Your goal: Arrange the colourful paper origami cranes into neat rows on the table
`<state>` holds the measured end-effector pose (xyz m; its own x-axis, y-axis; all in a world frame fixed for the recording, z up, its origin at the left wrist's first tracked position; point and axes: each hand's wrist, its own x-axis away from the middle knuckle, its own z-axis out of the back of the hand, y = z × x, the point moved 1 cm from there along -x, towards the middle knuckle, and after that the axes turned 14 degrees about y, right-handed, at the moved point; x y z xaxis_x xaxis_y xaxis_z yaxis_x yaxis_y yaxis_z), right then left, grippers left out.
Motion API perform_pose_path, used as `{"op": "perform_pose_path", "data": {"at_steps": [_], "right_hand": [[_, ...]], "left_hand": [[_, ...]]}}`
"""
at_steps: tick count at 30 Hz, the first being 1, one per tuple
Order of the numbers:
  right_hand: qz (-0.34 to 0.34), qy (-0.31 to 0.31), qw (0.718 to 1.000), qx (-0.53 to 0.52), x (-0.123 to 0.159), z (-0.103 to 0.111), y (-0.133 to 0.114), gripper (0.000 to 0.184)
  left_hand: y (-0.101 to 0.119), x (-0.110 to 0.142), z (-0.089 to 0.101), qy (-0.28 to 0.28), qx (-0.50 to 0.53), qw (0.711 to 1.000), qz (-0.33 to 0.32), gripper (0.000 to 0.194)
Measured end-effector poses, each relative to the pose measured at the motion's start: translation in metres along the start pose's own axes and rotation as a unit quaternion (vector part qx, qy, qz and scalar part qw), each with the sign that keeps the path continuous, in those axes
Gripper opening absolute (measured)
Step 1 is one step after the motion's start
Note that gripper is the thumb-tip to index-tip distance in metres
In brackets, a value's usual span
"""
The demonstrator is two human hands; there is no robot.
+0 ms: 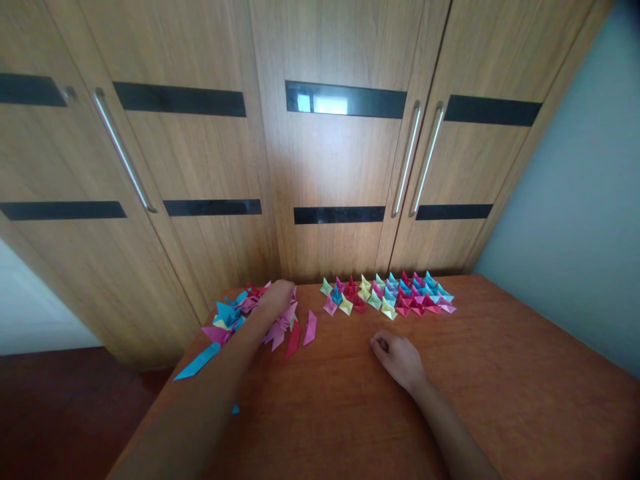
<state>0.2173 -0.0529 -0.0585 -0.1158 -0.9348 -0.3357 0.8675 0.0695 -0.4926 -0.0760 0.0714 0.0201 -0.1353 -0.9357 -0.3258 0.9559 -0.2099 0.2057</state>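
Note:
My left hand [277, 298] reaches into a loose pile of folded paper pieces [235, 313] in pink, blue and red at the table's back left. Its fingers curl down into the pile, and what they grip is hidden. My right hand [397, 358] rests on the wooden table [500, 387] as a loose fist, with nothing visible in it. Just beyond it, neat rows of small folded paper shapes [387, 297] in several colours stand along the back edge. Two flat folded strips, a red strip [293, 339] and a pink strip [310, 328], lie between the pile and the rows.
A wooden wardrobe [330, 167] with long metal handles and black bands stands right behind the table. A blue paper strip [199, 362] hangs over the table's left edge. A pale blue wall [585, 233] is on the right.

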Motion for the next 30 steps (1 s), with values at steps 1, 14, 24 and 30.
{"op": "perform_pose_path", "data": {"at_steps": [1, 14, 24, 30], "right_hand": [[0.000, -0.001, 1.000, -0.003, 0.000, 0.000, 0.000, 0.018], [-0.058, -0.028, 0.922, -0.382, 0.003, 0.005, -0.020, 0.036], [-0.056, -0.090, 0.889, -0.445, 0.006, 0.007, -0.025, 0.037], [-0.057, -0.083, 0.882, -0.461, 0.003, 0.006, -0.017, 0.036]], "left_hand": [[0.001, 0.000, 0.005, 0.017, 0.008, 1.000, -0.004, 0.014], [0.082, 0.084, 0.016, 0.042, 0.350, 0.929, -0.112, 0.013], [0.098, 0.118, -0.025, 0.010, 0.508, 0.861, -0.001, 0.014], [0.090, 0.123, -0.028, -0.110, 0.591, 0.797, 0.068, 0.024]]}}
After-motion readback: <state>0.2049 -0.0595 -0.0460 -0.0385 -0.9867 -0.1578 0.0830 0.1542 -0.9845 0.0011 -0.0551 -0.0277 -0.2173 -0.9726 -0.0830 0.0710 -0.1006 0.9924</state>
